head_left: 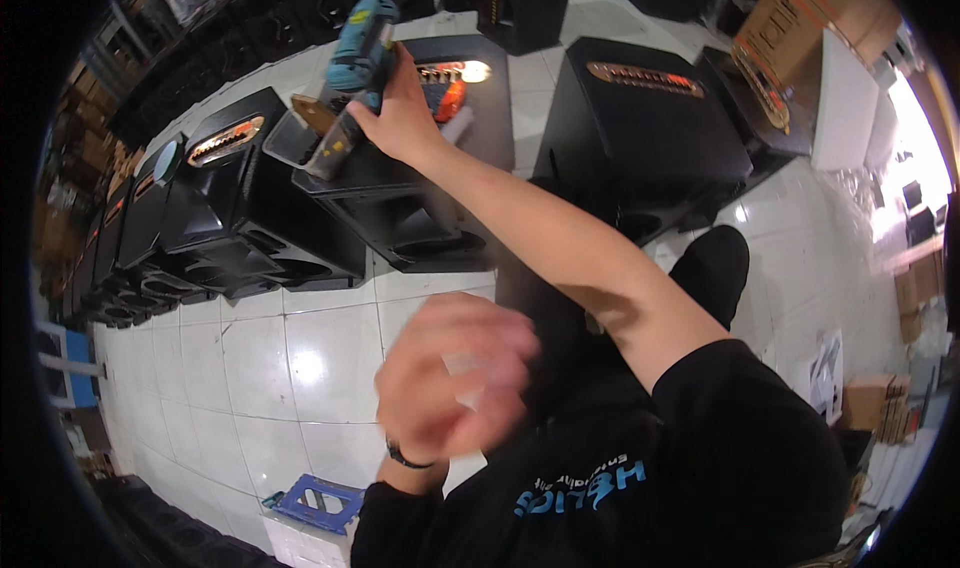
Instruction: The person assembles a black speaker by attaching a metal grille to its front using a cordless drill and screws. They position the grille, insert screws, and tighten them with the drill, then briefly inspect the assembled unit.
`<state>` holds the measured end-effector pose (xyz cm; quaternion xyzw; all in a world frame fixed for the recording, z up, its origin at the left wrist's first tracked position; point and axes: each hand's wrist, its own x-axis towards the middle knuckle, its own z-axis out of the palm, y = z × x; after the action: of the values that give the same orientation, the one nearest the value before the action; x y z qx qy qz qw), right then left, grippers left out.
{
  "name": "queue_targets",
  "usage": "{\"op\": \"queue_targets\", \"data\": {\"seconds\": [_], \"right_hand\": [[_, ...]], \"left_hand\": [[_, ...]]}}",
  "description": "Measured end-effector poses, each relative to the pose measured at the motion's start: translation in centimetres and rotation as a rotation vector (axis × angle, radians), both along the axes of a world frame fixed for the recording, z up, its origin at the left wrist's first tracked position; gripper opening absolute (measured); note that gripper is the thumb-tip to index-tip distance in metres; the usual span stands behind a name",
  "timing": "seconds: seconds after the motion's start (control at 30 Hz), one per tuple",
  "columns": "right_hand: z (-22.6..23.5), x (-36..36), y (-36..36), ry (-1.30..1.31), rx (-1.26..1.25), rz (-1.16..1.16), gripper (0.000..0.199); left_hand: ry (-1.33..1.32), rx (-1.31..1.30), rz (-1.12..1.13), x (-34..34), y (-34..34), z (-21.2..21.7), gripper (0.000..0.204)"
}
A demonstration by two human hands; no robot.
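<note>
My right hand (402,118) reaches out over a black speaker cabinet (470,168), with its fingers wrapped round the grip of a teal and black cordless drill (362,46). Beneath the drill, an open plastic bin (328,153) sits at the cabinet's left edge, with small dark pieces and a brown item inside. Beside my wrist, an orange-red object (450,100) lies on the cabinet top. Lower down, in front of my body, my left hand (455,373) hangs over the floor. Motion smears its fingers; pale patches show on them, and whether they hold anything is unclear.
More black speaker cabinets (225,193) with shiny copper-coloured strips stand in a row to the left. Another cabinet (650,118) stands at the right, near a cardboard box (815,13) and a white panel (845,108). A blue plastic stool (318,503) is at the lower left.
</note>
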<state>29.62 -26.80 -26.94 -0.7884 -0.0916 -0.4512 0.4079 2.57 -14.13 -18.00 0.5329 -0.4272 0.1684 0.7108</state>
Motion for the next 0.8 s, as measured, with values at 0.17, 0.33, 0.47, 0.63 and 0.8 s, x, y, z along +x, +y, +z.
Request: {"op": "queue_targets", "data": {"seconds": [0.17, 0.33, 0.47, 0.63, 0.8], "right_hand": [[1.2, -12.9, -7.0, 0.261, 0.101, 0.072, 0.101], [-0.3, -26.6, -19.6, 0.142, -0.023, -0.184, 0.075], [-6.9, -33.8, -32.7, 0.167, 0.299, -0.582, 0.058], [-18.8, -34.3, -35.5, 0.650, 0.847, -0.607, 0.044], [-26.5, -31.6, -32.3, 0.859, 1.619, -0.006, 0.091]], "left_hand": [[-0.147, -0.210, -0.370, -2.5, -2.8, 5.0, 0.027], [-0.150, -0.166, -0.295, -5.0, -4.6, 5.6, 0.025], [-0.182, 0.130, -0.195, -2.9, -10.9, 4.3, 0.024], [-0.362, 0.704, 0.000, 4.4, -24.3, -3.8, 0.045], [-0.588, 1.042, 0.325, 7.7, -32.5, -10.4, 0.071]]}}
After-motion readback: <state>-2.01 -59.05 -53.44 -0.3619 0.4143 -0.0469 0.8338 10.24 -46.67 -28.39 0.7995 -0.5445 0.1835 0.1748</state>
